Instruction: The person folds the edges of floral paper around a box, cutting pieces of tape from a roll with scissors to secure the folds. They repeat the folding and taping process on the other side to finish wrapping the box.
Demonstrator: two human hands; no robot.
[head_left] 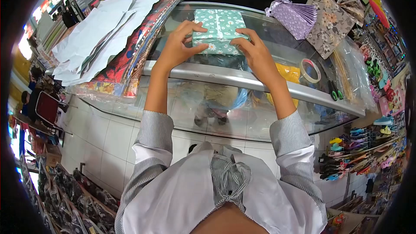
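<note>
A box wrapped in green paper with white daisies (219,28) rests on the glass counter (173,30). My left hand (182,43) grips its left side, with the thumb on the near edge and the fingers over the top. On the opposite side, my right hand (255,52) holds the right edge with bent fingers and thumb. A pale strip runs down the middle of the box's top. What lies under the box is hidden.
Paper sheets (95,39) and wrapping paper (125,56) lie left. To the right are a purple pleated gift (294,17), a floral-wrapped gift (331,15), a tape roll (310,70) and green-handled scissors (336,93). The metal counter edge (203,73) runs in front.
</note>
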